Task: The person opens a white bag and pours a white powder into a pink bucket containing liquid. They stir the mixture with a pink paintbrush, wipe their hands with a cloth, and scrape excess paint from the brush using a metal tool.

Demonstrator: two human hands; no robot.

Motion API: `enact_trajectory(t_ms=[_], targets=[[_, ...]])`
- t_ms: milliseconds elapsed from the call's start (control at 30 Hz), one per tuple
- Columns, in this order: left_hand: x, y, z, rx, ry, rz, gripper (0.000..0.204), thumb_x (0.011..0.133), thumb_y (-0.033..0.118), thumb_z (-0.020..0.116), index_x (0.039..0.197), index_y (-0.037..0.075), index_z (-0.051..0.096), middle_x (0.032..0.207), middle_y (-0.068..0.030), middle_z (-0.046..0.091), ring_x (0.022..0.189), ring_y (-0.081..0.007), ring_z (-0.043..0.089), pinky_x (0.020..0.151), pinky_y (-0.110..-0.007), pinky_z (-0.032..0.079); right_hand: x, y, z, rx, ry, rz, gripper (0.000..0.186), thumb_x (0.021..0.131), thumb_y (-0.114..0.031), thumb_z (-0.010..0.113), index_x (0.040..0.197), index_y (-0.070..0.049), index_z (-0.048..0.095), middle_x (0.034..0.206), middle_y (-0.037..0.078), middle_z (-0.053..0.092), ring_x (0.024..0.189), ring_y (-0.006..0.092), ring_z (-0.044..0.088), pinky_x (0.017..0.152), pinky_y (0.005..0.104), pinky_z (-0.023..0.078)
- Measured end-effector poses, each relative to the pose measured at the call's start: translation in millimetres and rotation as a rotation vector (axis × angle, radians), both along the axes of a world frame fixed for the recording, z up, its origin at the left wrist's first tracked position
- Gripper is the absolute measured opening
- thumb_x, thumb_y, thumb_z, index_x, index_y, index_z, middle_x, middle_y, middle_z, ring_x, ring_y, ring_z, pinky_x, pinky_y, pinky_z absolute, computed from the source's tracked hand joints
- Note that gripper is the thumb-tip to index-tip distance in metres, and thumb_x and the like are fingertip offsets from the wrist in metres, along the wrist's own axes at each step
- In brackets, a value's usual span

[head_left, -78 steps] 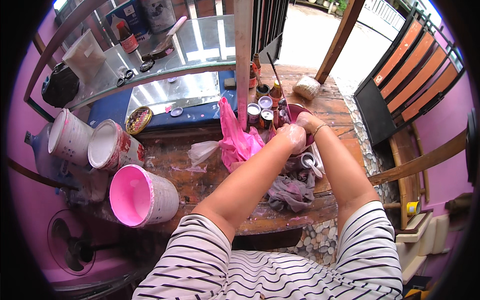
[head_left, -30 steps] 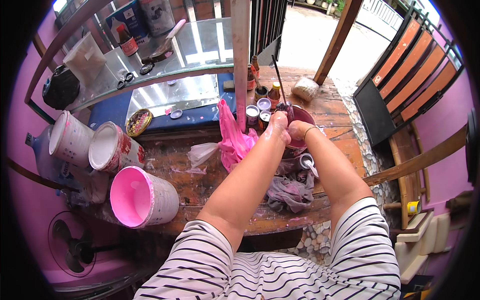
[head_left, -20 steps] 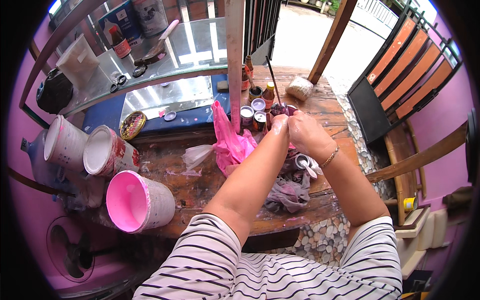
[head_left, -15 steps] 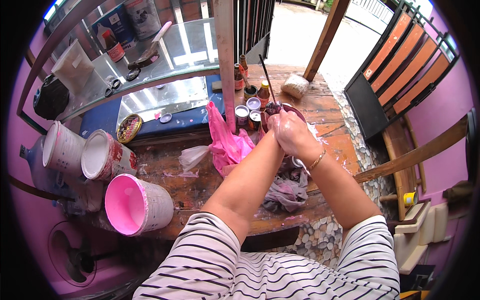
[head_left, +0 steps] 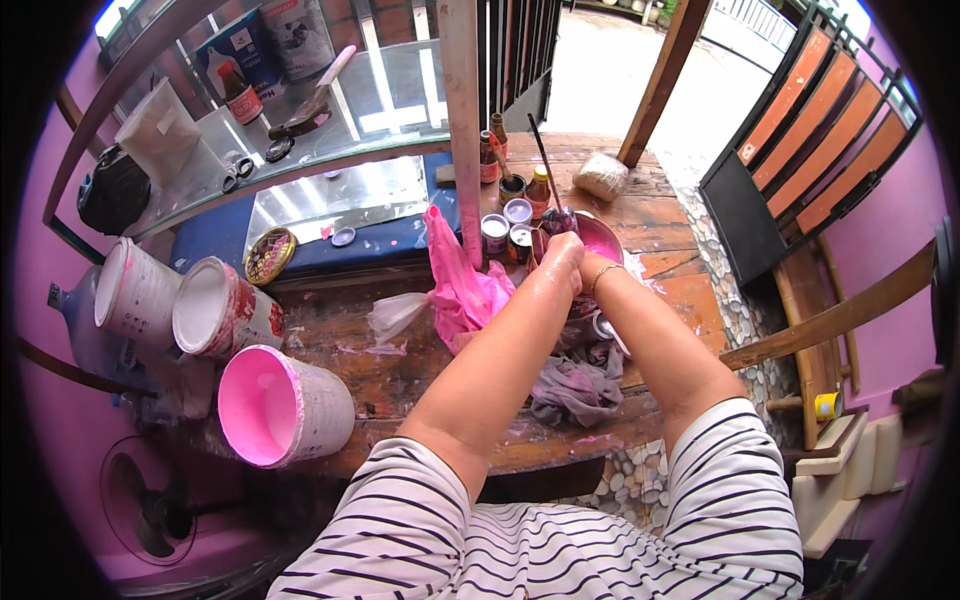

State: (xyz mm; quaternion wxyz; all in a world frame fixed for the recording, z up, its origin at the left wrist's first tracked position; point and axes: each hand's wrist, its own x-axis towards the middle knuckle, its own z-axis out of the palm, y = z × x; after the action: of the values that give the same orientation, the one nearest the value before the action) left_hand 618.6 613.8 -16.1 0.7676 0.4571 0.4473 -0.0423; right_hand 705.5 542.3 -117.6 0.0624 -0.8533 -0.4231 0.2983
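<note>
Bracelet [head_left: 600, 274] showing at my right wrist, I reach both arms across the paint-smeared wooden counter [head_left: 382, 388]. My left hand [head_left: 563, 252] overlaps my right hand [head_left: 587, 264], the two of them together at the near side of a pink-lined tub [head_left: 604, 236]. My fingers are hidden, so I cannot tell whether they are clamped on anything. Pale wet smears run along my left wrist.

The tub sits on the far part of the counter, partly covered by my hands, with a thin dark stick [head_left: 546, 160] rising just beside it. To its left are small jars, one white on top [head_left: 494, 228], and a yellow-capped bottle [head_left: 539, 188]. A wrapped block [head_left: 602, 175] lies beyond the tub.

Nearer me, between my forearms, are a crumpled grey cloth [head_left: 580, 388] and a cup [head_left: 602, 325], mostly hidden by my right arm. A pink crumpled sheet [head_left: 460, 288] lies left of my left forearm, touching or just beside a whitish scrap [head_left: 395, 317]. Further left, a pink-lined pail [head_left: 326, 410] stands tilted in view near two other pails [head_left: 232, 312].
</note>
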Motion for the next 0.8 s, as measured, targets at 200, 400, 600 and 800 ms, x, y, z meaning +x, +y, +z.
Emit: enact_trajectory(t_ms=[200, 400, 600, 800], targets=[[14.5, 12.6, -18.8, 0.088, -0.013, -0.229, 0.025, 0.079, 0.011, 0.045, 0.084, -0.006, 0.062, 0.078, -0.0224, 0.059, 0.066, -0.0335, 0.059, 0.06, -0.047, 0.047, -55.8, -2.8, 108.2, 0.067, -0.225, 0.023, 0.021, 0.077, -0.013, 0.06, 0.096, -0.006, 0.068, 0.1, 0.019, 0.066, 0.095, 0.0345, 0.062, 0.081, 0.0372, 0.05], [-0.4, 16.6, 6.8, -0.239, -0.165, -0.157, 0.022, 0.085, 0.014, 0.04, 0.08, 0.005, 0.06, 0.071, -0.0095, 0.06, 0.054, -0.0234, 0.057, 0.043, -0.037, 0.046, -77.6, -34.1, 150.3, 0.727, -0.084, 0.017, 0.018, 0.081, -0.003, 0.055, 0.093, -0.004, 0.068, 0.101, 0.018, 0.066, 0.1, 0.0316, 0.062, 0.086, 0.0346, 0.048], [-28.8, 7.7, 41.0, -0.494, -0.496, 0.058, 0.032, 0.099, 0.022, 0.035, 0.091, -0.001, 0.055, 0.081, -0.0111, 0.06, 0.071, -0.0228, 0.061, 0.061, -0.037, 0.053, -98.8, -34.3, 159.1, 1.123, 0.595, -0.441, 0.013, 0.089, -0.006, 0.057, 0.091, 0.005, 0.064, 0.102, 0.007, 0.063, 0.089, 0.0119, 0.058, 0.077, 0.0249, 0.048], [-37.0, -26.5, 12.5, 0.654, -0.375, 0.114, 0.027, 0.084, 0.018, 0.055, 0.087, -0.008, 0.059, 0.083, -0.0158, 0.059, 0.084, -0.0295, 0.059, 0.083, -0.04, 0.046, -102.1, 2.9, 121.9, 1.354, 0.629, -0.907, 0.022, 0.088, -0.02, 0.047, 0.074, -0.006, 0.056, 0.072, 0.001, 0.054, 0.065, 0.0112, 0.048, 0.061, 0.0274, 0.043]])
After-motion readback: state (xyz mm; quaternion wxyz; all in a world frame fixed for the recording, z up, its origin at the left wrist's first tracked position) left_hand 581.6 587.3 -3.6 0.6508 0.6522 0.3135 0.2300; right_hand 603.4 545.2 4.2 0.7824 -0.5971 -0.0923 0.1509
